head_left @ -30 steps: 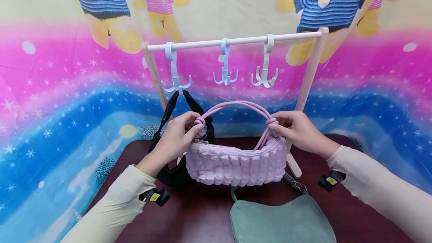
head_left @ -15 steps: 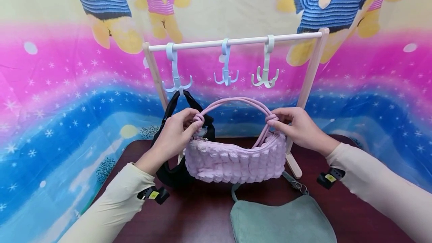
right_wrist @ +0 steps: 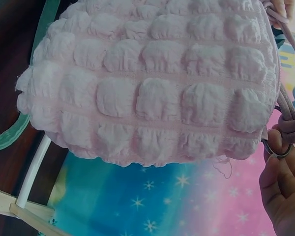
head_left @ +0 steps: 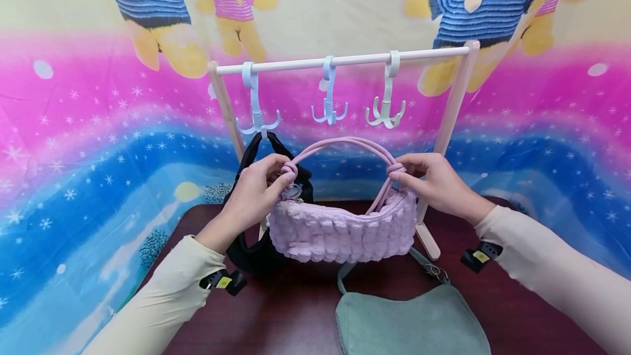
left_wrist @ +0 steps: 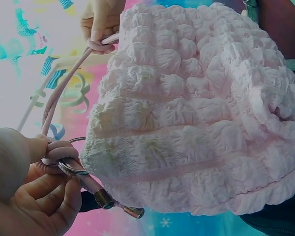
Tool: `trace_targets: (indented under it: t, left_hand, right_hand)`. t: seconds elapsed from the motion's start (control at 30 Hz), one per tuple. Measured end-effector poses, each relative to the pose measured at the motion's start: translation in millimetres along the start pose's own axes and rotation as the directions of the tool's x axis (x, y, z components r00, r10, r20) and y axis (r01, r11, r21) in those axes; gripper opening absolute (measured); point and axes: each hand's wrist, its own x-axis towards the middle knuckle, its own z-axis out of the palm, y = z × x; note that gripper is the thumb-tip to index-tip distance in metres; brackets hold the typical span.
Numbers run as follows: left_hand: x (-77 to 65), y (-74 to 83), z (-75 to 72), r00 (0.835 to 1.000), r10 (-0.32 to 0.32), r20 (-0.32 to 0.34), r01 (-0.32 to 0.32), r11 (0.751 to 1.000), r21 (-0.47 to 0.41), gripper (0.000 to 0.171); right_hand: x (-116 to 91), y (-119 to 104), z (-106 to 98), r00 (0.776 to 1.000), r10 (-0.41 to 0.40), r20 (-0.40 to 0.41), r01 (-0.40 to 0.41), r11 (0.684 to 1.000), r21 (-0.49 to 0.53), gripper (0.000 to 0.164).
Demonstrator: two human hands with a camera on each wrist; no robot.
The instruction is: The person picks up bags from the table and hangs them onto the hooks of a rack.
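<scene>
A puffy pale pink handbag (head_left: pixel 340 234) hangs in the air between my two hands, its cord handle (head_left: pixel 345 142) arched upward. My left hand (head_left: pixel 256 188) pinches the knot at the handle's left end; in the left wrist view a metal ring (left_wrist: pixel 73 167) and metal cord tips show beside those fingers. At the other end, my right hand (head_left: pixel 436 185) pinches the right knot (right_wrist: pixel 291 125) between thumb and fingers. Behind the pink bag, a black bag (head_left: pixel 251 253) hangs by its strap from the left hook (head_left: pixel 257 119), partly hidden by my left hand and the pink bag.
A wooden rack (head_left: pixel 345 61) stands on the dark red table (head_left: pixel 276 311), bearing a light blue middle hook (head_left: pixel 330 108) and a pale green right hook (head_left: pixel 387 111). A green bag (head_left: pixel 411 322) lies on the table at the front. A printed cloth (head_left: pixel 98 125) covers the wall behind.
Both hands have risen slightly with the pink handbag, bringing its handle higher, nearer the middle hook. The black bag and green bag have stayed where they were.
</scene>
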Motion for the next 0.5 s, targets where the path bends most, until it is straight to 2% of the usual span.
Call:
trace_targets:
  t: [0.5]
  left_hand:
    - [4.1, 4.5, -5.4, 1.0, 0.001, 0.0, -0.001, 1.0, -0.013, 0.016]
  right_hand:
    - [4.3, -4.3, -1.1, 1.0, -0.012, -0.017, 0.012, 1.0, -0.006, 0.016]
